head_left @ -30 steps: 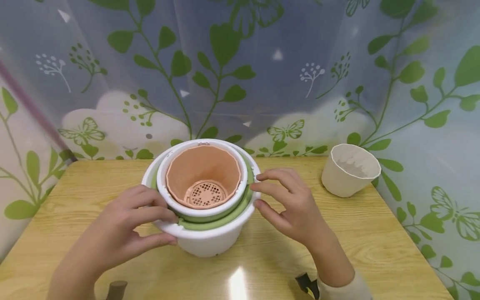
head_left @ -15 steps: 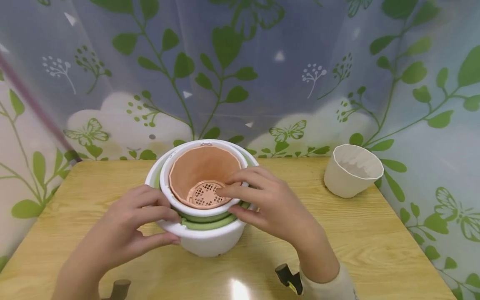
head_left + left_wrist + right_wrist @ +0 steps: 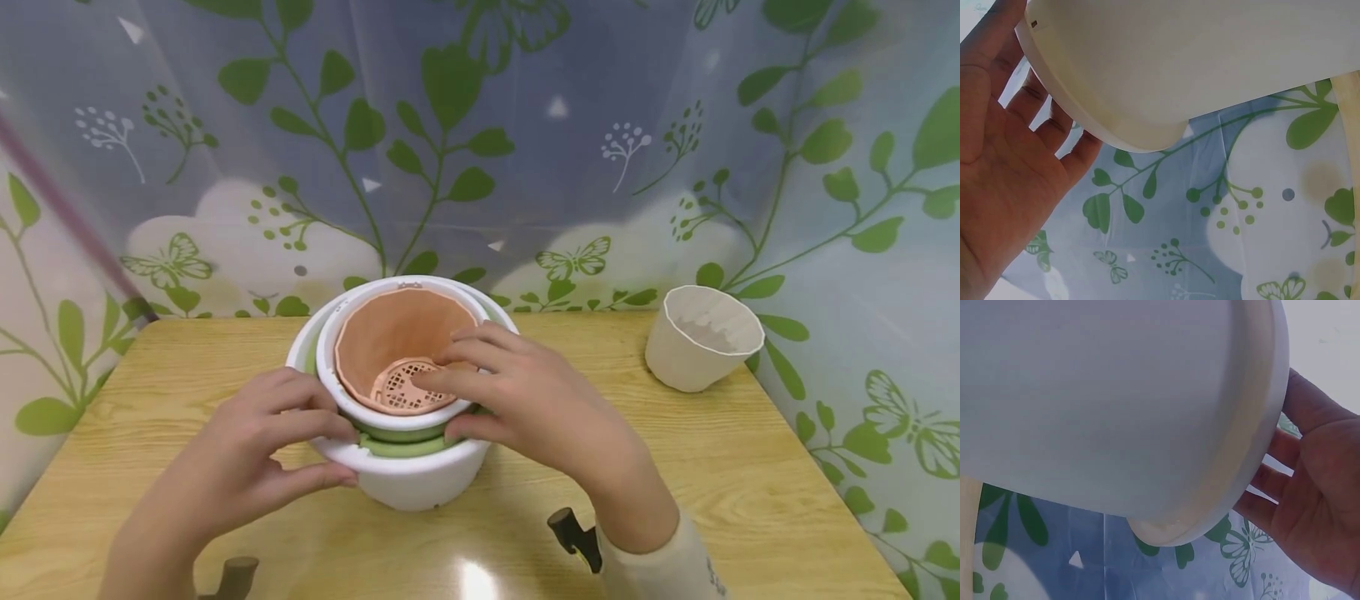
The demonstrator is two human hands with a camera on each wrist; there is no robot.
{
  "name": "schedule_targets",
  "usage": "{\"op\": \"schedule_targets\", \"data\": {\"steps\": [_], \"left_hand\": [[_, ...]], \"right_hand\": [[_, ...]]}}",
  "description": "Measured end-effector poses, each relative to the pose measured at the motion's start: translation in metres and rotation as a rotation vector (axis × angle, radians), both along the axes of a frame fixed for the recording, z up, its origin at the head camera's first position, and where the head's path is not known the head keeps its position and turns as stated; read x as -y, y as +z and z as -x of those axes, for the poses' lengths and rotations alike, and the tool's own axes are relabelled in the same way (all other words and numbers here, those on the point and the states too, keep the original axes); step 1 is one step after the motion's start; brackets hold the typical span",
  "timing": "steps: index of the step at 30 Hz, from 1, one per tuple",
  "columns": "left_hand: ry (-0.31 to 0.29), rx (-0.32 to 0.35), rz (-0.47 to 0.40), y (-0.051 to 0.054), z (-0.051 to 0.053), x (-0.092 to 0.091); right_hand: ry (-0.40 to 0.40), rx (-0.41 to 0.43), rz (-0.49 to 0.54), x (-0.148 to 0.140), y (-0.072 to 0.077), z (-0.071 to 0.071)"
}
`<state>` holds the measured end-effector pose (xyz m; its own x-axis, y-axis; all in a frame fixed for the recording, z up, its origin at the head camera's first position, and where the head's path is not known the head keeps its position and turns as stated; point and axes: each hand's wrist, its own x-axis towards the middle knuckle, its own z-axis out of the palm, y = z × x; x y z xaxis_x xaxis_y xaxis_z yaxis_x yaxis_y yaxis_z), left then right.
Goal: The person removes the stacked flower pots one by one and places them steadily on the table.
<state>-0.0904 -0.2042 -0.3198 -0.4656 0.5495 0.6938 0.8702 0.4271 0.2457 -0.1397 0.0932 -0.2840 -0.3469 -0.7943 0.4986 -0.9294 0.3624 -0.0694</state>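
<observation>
Several flowerpots stand nested on the table: a large white pot [image 3: 423, 483] outermost, green [image 3: 408, 446] inside it, then a smaller white pot [image 3: 325, 354] and an orange pot [image 3: 390, 333] with a grid base. At the front left, my left hand [image 3: 258, 437] grips the outer rim, thumb below and fingertips over the edge. My right hand [image 3: 525, 396] reaches its fingers into the orange pot while its thumb presses outside the inner white rim, pinching the walls between. Both wrist views show the outer pot's smooth wall [image 3: 1179, 56] close up, hiding the fingertips.
A cream pot [image 3: 701, 342] with a wavy rim stands apart at the back right of the wooden table [image 3: 750, 492]. Behind it hangs a leaf-patterned curtain [image 3: 555, 183]. Dark wrist mounts [image 3: 573, 537] sit near the front.
My right hand has moved left from the outer pot's right rim, and its fingers have gone into the orange pot. The left hand keeps its hold on the outer rim.
</observation>
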Motion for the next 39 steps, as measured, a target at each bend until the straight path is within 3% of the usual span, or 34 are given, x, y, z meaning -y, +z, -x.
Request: {"op": "schedule_targets", "data": {"steps": [10, 20, 30, 39], "left_hand": [[0.008, 0.001, 0.011, 0.000, 0.000, 0.001], [-0.005, -0.011, 0.001, 0.000, -0.001, 0.000], [0.005, -0.018, 0.011, 0.001, 0.000, -0.001], [0.009, 0.002, 0.012, 0.001, -0.001, 0.000]], "right_hand": [[-0.009, 0.026, -0.136, 0.008, -0.003, 0.000], [-0.035, 0.064, -0.208, 0.012, 0.000, -0.004], [0.011, 0.064, -0.127, 0.015, 0.003, -0.005], [-0.018, 0.068, -0.193, 0.018, 0.007, -0.007]]}}
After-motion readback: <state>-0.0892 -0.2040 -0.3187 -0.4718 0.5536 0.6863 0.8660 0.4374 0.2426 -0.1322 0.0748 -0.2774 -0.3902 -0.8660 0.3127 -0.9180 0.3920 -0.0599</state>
